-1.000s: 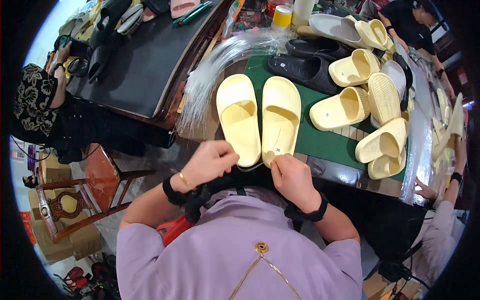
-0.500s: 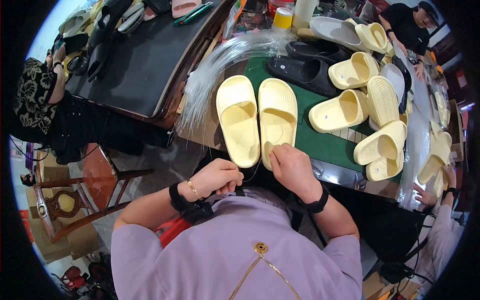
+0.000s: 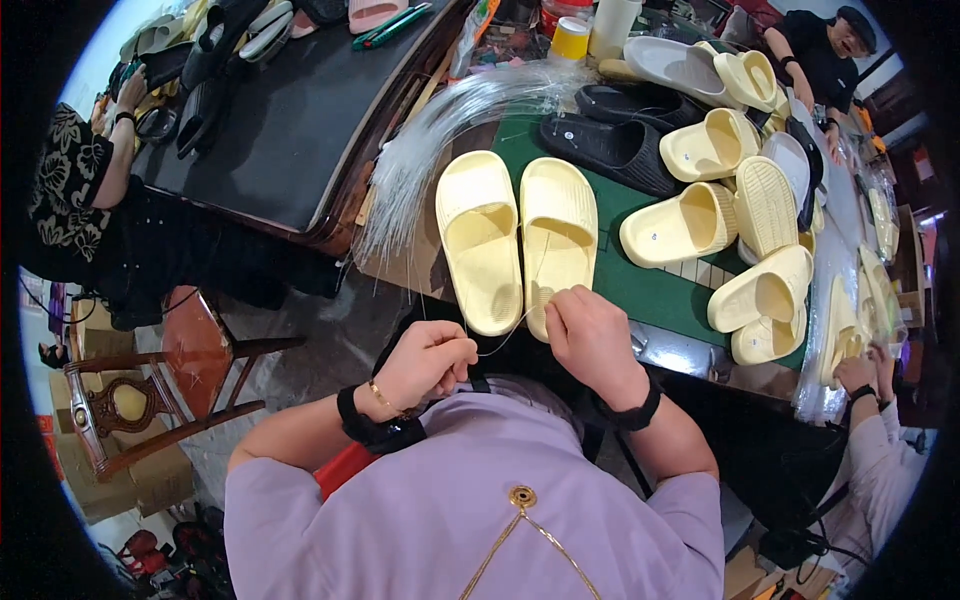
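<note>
A pair of pale yellow slide slippers, a left one (image 3: 478, 250) and a right one (image 3: 558, 245), lies side by side at the table's near edge, heels toward me. Between my hands a thin clear plastic strand (image 3: 507, 342) bows in a curve just below the heels. My left hand (image 3: 430, 355) is closed in a pinch at one end of it, below the left heel. At the right slipper's heel, my right hand (image 3: 588, 335) pinches the strand's other side. Its fingertips touch or nearly touch the heel; I cannot tell which.
A bundle of clear strands (image 3: 430, 130) fans out behind the pair. Black slides (image 3: 610, 150) and more yellow slides (image 3: 680, 228) crowd the green mat (image 3: 612, 272) on the right. Other people work at far left, far right and lower right. A wooden chair (image 3: 195, 350) stands left.
My left hand has moved slightly down and left, away from the left heel. The strand between my hands now shows more clearly. At lower right, another person's hands have shifted.
</note>
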